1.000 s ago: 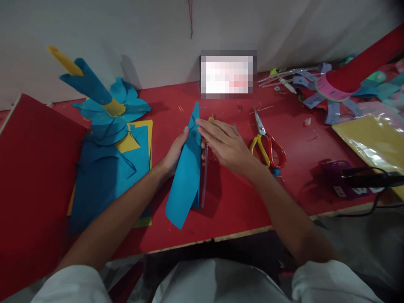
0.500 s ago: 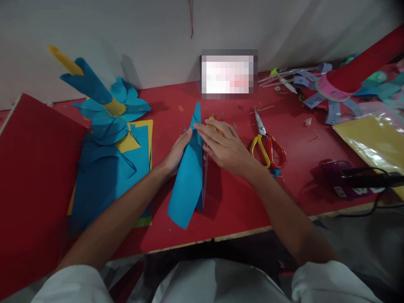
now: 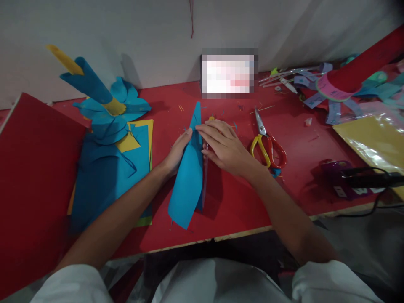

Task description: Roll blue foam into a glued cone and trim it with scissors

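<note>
A blue sheet [image 3: 187, 181], bent into a narrow cone-like fold, stands on the red table between my hands. My left hand [image 3: 178, 153] grips its left side, thumb near the upper part and the other fingers hidden behind. From the right, my right hand [image 3: 222, 144] presses its fingertips on the sheet's upper right edge; its lower fingers curl around that edge. A thin pale strip [image 3: 205, 176] shows along the right side, below the right hand. Scissors [image 3: 264, 141] with one yellow and one red handle lie to the right of that hand.
Blue and yellow sheets [image 3: 110, 181] are stacked at left under a blue paper flower [image 3: 126, 101]. A red board [image 3: 34, 181] slants at far left. A blurred-out screen [image 3: 227, 75] leans on the wall. At right are a purple device [image 3: 339, 179] and a yellow pack [image 3: 372, 139].
My right fingers have shifted slightly along the sheet's edge, and the lower ones show more. My left hand and the sheet have hardly moved.
</note>
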Motion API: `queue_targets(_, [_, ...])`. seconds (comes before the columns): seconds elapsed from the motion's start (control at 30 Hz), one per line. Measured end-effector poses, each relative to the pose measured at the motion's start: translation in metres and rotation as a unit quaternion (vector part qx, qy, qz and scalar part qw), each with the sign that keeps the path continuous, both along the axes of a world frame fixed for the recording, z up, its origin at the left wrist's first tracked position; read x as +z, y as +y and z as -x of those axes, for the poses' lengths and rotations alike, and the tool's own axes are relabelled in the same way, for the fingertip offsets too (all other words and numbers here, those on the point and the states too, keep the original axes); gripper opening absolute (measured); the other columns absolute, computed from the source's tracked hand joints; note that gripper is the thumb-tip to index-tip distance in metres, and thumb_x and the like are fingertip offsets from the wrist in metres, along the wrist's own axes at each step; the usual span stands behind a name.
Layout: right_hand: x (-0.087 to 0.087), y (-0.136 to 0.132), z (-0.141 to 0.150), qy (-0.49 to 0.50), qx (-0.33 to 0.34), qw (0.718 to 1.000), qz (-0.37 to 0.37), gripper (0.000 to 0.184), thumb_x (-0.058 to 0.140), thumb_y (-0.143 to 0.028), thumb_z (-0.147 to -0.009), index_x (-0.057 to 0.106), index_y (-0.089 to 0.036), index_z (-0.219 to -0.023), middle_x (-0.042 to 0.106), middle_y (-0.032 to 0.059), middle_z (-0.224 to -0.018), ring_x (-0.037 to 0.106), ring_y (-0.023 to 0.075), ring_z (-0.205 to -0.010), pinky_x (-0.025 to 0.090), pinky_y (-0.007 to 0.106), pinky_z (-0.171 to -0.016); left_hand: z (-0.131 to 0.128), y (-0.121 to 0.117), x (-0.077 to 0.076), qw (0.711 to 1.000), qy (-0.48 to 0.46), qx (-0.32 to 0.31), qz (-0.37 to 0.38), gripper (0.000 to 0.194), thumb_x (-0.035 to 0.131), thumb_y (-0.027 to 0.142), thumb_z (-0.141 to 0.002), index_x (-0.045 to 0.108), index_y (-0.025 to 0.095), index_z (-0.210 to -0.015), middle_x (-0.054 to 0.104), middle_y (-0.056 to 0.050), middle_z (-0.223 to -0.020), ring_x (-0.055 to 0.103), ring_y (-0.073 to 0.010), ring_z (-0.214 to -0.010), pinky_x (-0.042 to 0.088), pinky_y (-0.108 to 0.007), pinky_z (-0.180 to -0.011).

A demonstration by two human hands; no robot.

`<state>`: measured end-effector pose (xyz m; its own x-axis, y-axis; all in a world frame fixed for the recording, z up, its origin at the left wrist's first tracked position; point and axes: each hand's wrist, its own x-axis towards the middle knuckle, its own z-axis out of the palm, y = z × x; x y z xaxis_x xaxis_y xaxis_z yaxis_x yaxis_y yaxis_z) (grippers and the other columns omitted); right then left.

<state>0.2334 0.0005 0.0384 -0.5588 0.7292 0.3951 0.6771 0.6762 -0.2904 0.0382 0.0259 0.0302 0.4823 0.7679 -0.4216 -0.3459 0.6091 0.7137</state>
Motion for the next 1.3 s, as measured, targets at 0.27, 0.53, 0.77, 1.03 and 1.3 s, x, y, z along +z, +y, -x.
queue_targets(0.27, [0.000, -0.002, 0.000, 0.129, -0.018, 0.990, -0.043, 0.032, 0.041, -0.030, -0.111, 0.072, -0.024, -0.116, 0.074, 0.0107, -0.126, 0.062, 0.0297, -0.128, 0.048, 0.055, -0.114, 0.000, -0.002, 0.003, 0.992, 0.062, -0.017, -0.107, 0.058, 0.058, 0.072, -0.097, 0.071, 0.015, -0.096, 0.072, -0.006, -0.069, 0.071, -0.0202, -0.059, 0.062, -0.031, -0.061])
queue_targets(0.53, [-0.014, -0.004, 0.029, 0.409, -0.101, 0.896, 0.137, 0.013, 0.059, -0.037, -0.104, 0.058, -0.025, -0.102, 0.064, 0.0002, -0.090, 0.063, 0.0158, -0.074, 0.051, 0.032, -0.069, -0.001, -0.003, -0.005, 0.989, 0.062, -0.030, -0.134, 0.061, 0.062, 0.077, -0.092, 0.070, 0.016, -0.090, 0.073, -0.008, -0.072, 0.070, -0.0206, -0.057, 0.061, -0.033, -0.058])
queue_targets(0.77, [-0.010, -0.013, 0.039, 0.409, -0.149, 0.885, 0.168, 0.030, 0.055, -0.050, -0.105, 0.045, -0.027, -0.088, 0.052, -0.0033, -0.076, 0.051, 0.0157, -0.067, 0.043, 0.033, -0.066, 0.001, 0.000, -0.009, 0.986, 0.041, 0.042, -0.153, 0.051, 0.069, 0.068, -0.093, 0.072, 0.018, -0.102, 0.077, -0.007, -0.086, 0.076, -0.0225, -0.079, 0.063, -0.032, -0.073])
queue_targets(1.03, [-0.014, -0.015, 0.039, 0.405, -0.095, 0.860, 0.295, 0.034, 0.055, -0.059, -0.103, 0.055, -0.025, -0.109, 0.060, -0.0012, -0.085, 0.059, 0.0171, -0.076, 0.047, 0.033, -0.072, 0.007, 0.008, 0.002, 0.988, -0.013, 0.088, -0.126, 0.054, 0.057, 0.073, -0.099, 0.070, 0.022, -0.112, 0.077, -0.006, -0.094, 0.078, -0.0237, -0.095, 0.065, -0.032, -0.078])
queue_targets(1.3, [-0.009, -0.021, 0.046, 0.531, -0.036, 0.691, 0.489, 0.059, 0.075, -0.062, -0.089, 0.055, -0.032, -0.136, 0.069, 0.0053, -0.133, 0.067, 0.0255, -0.123, 0.062, 0.042, -0.100, 0.009, 0.007, -0.011, 0.980, 0.016, 0.096, -0.176, 0.054, 0.068, 0.069, -0.094, 0.073, 0.021, -0.119, 0.079, -0.008, -0.094, 0.078, -0.0252, -0.094, 0.065, -0.033, -0.078])
